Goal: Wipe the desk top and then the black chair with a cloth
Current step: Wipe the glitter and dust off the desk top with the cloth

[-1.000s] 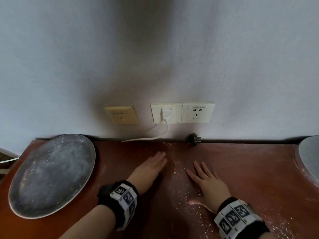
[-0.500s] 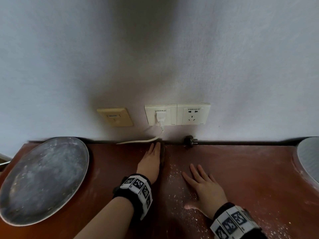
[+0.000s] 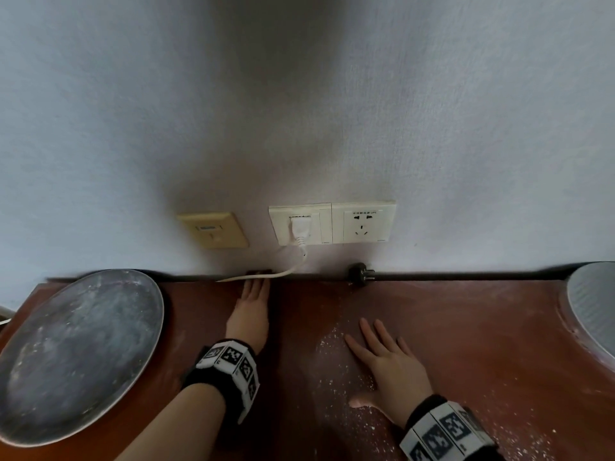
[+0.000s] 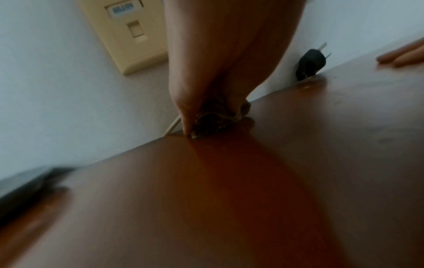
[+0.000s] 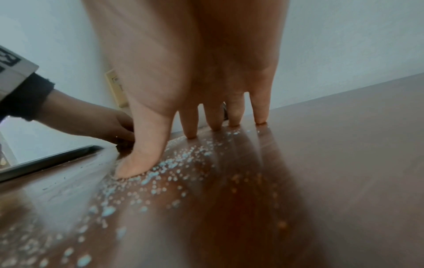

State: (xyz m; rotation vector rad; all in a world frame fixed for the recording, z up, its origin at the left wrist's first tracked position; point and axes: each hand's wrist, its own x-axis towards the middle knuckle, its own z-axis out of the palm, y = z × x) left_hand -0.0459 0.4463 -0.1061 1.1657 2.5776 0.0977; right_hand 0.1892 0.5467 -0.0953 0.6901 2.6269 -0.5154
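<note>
Wiping bench: left hand flat, pressing cloth to back edge; right hand spread, empty. Next, sweep toward crumbs.

The left hand lies flat with fingers straight, reaching to the desk's back edge. The right hand rests nearer on that desk, palm down, fingers spread.

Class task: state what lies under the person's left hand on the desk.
A dark cloth shows under the left hand fingertips at the desk's back edge, beside the white cable. The hand covers most of the cloth.
</note>
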